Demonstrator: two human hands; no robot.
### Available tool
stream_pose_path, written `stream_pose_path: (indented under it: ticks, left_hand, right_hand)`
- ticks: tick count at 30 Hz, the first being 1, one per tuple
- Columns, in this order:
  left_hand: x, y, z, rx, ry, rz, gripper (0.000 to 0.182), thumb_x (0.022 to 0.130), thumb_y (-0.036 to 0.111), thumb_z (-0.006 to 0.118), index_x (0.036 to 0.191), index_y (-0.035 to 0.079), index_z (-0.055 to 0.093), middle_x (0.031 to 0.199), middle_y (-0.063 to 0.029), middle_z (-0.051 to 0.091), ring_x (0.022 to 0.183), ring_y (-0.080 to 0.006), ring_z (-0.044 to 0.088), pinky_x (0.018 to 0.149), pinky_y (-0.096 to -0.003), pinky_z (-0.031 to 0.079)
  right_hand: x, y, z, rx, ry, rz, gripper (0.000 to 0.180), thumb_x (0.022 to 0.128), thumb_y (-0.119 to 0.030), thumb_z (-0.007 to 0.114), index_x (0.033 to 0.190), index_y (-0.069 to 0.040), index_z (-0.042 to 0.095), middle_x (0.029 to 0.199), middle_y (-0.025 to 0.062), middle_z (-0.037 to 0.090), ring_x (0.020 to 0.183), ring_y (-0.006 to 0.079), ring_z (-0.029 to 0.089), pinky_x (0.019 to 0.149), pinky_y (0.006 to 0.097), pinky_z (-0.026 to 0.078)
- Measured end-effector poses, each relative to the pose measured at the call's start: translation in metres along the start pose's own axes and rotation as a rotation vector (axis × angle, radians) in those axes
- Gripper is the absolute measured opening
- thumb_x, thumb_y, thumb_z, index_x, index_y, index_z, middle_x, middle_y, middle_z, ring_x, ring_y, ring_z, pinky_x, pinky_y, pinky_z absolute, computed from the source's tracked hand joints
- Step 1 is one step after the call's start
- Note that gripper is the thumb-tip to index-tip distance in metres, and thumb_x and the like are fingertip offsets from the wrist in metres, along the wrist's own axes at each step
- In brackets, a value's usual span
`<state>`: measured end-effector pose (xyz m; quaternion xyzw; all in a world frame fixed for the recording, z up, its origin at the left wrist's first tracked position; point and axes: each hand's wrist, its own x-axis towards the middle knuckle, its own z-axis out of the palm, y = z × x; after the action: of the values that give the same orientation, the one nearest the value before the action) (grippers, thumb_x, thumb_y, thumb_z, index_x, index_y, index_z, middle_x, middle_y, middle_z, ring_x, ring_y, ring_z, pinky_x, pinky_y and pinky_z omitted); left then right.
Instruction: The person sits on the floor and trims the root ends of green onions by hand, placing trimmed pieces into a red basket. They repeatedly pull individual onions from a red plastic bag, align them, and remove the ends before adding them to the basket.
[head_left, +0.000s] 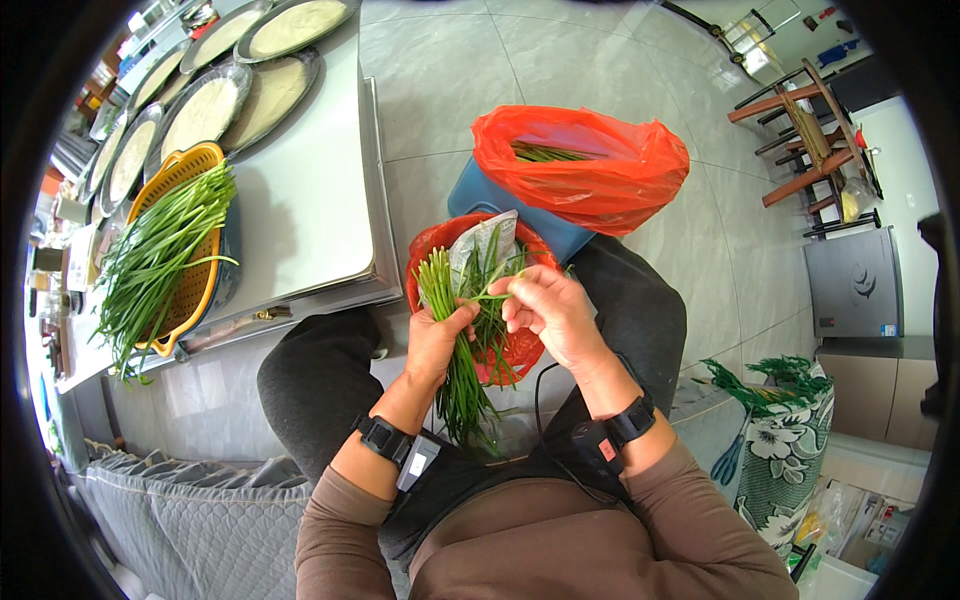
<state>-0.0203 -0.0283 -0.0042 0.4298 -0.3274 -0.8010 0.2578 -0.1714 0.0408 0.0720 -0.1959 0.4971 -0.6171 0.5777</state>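
My left hand (436, 334) grips a bundle of garlic chives (465, 390), its pale cut ends pointing away from me and its green leaves hanging toward my lap. To the right of it, my right hand (551, 311) pinches a thin green leaf (491, 297) between thumb and forefinger. Both hands are above a bin lined with a red plastic bag (424, 234). Loose green leaves (491, 262) and a crumpled whitish plastic piece (480, 238) lie in that bin, partly hidden by the bundle and my hands.
A yellow colander (180, 296) heaped with chives (161, 255) stands on the white table (300, 202) at left, near several round trays (199, 116). Beyond the bin, a red bag (577, 187) holding more stalks sits on a blue container (480, 191). Blue-handled scissors (726, 459) rest at right.
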Motion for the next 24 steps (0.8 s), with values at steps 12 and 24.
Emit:
stream_pose_path:
  ticks: [12, 24]
  left_hand:
    - [0.005, 0.000, -0.007, -0.087, 0.056, -0.110, 0.013, 0.079, 0.011, 0.064, 0.084, 0.000, 0.063, 0.072, -0.0037, 0.060, 0.055, -0.0113, 0.055, 0.051, -0.0252, 0.047]
    - [0.001, 0.008, -0.003, -0.111, 0.121, -0.006, 0.009, 0.078, 0.009, 0.065, 0.080, 0.000, 0.062, 0.064, -0.0028, 0.056, 0.051, -0.0116, 0.051, 0.049, -0.0256, 0.044]
  right_hand:
    - [-0.004, -0.058, -0.042, -0.078, 0.539, -0.623, 0.017, 0.093, -0.019, 0.052, 0.101, -0.003, 0.053, 0.074, 0.0057, 0.057, 0.053, 0.0081, 0.049, 0.048, 0.0229, 0.044]
    - [0.014, -0.030, -0.064, -0.309, 0.820, -0.535, 0.018, 0.093, -0.016, 0.051, 0.099, 0.001, 0.054, 0.068, 0.0030, 0.052, 0.044, 0.0064, 0.044, 0.041, 0.0205, 0.041]
